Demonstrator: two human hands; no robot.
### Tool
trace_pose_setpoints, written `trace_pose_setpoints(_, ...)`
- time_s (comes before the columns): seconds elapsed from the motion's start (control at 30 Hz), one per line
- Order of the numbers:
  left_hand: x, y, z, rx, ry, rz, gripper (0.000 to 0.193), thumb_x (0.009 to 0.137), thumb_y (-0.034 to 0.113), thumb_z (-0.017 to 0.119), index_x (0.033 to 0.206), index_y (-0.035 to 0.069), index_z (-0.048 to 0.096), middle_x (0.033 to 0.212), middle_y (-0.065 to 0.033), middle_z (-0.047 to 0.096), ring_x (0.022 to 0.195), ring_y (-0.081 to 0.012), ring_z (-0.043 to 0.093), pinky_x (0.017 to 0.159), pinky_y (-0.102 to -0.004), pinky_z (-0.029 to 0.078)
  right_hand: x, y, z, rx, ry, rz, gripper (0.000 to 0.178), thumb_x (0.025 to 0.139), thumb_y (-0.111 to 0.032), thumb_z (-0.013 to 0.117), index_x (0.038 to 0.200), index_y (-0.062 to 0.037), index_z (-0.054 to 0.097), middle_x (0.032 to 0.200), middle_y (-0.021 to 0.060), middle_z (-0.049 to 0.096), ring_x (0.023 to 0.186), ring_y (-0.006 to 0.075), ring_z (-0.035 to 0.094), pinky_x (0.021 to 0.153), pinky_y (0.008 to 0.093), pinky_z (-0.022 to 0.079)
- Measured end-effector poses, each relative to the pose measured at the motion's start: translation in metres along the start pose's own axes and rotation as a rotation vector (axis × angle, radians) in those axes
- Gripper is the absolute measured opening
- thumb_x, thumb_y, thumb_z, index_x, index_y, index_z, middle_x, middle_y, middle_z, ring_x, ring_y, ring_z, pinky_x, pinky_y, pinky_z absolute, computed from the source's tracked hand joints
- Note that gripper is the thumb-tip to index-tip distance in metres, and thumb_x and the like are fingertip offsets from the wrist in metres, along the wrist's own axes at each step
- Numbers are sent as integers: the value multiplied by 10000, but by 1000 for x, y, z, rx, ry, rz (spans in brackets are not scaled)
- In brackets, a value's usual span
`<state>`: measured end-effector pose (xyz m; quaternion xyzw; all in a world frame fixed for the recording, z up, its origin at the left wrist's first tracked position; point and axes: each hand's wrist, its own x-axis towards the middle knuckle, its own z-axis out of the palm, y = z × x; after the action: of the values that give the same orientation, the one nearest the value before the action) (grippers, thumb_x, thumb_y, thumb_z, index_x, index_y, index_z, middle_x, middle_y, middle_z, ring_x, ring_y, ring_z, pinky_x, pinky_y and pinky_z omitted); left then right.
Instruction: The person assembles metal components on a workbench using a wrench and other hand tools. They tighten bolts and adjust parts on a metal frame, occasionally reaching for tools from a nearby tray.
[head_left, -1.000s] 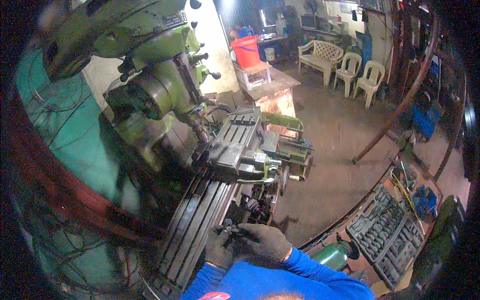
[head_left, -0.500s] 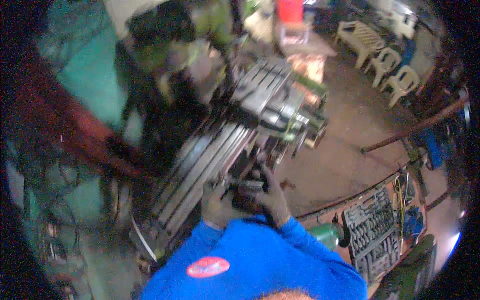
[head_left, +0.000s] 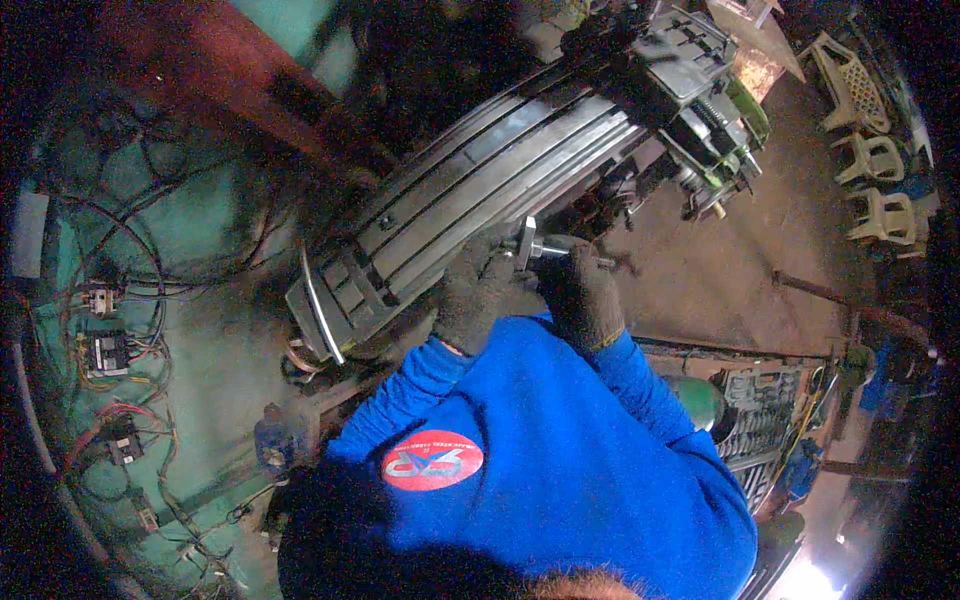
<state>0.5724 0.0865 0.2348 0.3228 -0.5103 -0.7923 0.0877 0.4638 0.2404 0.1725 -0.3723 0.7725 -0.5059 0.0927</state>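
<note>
Both my hands wear dark work gloves and are in front of my chest, beside the long slotted machine table (head_left: 475,205). Between them is a shiny bolt-like metal piece (head_left: 528,243), with a flat block at its left end and a shank running right. The fingers of my left hand (head_left: 476,300) are closed at the block end. My right hand (head_left: 582,295) is wrapped round the shank, whose thin tip sticks out past the fingers. The glove hides the middle of the shank.
A milling-type machine part with a vise-like block (head_left: 690,75) stands at the table's far end. Cables and electrical parts (head_left: 108,352) hang at the left. A tool set (head_left: 755,410) and green cylinder (head_left: 695,400) are at the right, with plastic chairs (head_left: 875,165) beyond.
The view has turned, so the machine table appears higher and further right. My hands sit higher in the picture, and the metal piece between them now shows sharply.
</note>
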Motion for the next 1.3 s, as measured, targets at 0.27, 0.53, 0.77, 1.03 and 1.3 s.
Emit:
trace_pose_setpoints(0.27, -4, -15, -76, 413, 9, 176, 336, 1043, 101, 680, 1353, -29, 677, 1258, -183, 744, 1115, -273, 758, 1035, -400, 599, -8, -26, 51, 1045, -169, 573, 354, 1104, -233, 696, 1366, -45, 548, 1173, 148, 766, 988, 283, 772, 856, 402, 641)
trace_pose_setpoints(0.53, -3, -21, -120, 808, -2, 568, 252, 959, 153, 745, 1179, 30, 749, 1111, -190, 725, 1092, -401, 708, 963, -481, 569, -23, -50, 100, 1337, -173, 545, 445, 1188, -408, 513, 1421, -33, 562, 1280, 166, 735, 1099, 263, 754, 976, 425, 652)
trace_pose_setpoints(0.77, -8, -14, -150, 817, -85, 593, 284, 986, 227, 752, 1192, 32, 740, 1122, -187, 732, 1060, -391, 706, 929, -482, 562, -37, -51, 134, 1493, 17, 578, 396, 1111, -324, 689, 1381, -52, 589, 1237, 133, 734, 1054, 251, 747, 899, 389, 633)
trace_pose_setpoints(1.03, 96, -12, -240, 1448, 348, 450, 555, 972, 357, 773, 1426, 47, 695, 1408, -255, 699, 1270, -452, 677, 1063, -529, 545, -60, -40, 134, 1336, 176, 508, 528, 1137, -494, 583, 1403, -39, 624, 1349, 162, 717, 1167, 326, 722, 997, 535, 630)
trace_pose_setpoints(1.3, 116, -8, -222, 1338, 369, 384, 538, 1001, 352, 748, 1472, 98, 694, 1446, -209, 714, 1326, -411, 680, 1103, -492, 544, -72, -30, 89, 1843, 278, 500, 512, 1139, -508, 581, 1375, -57, 632, 1262, 159, 723, 1114, 257, 726, 853, 350, 658)
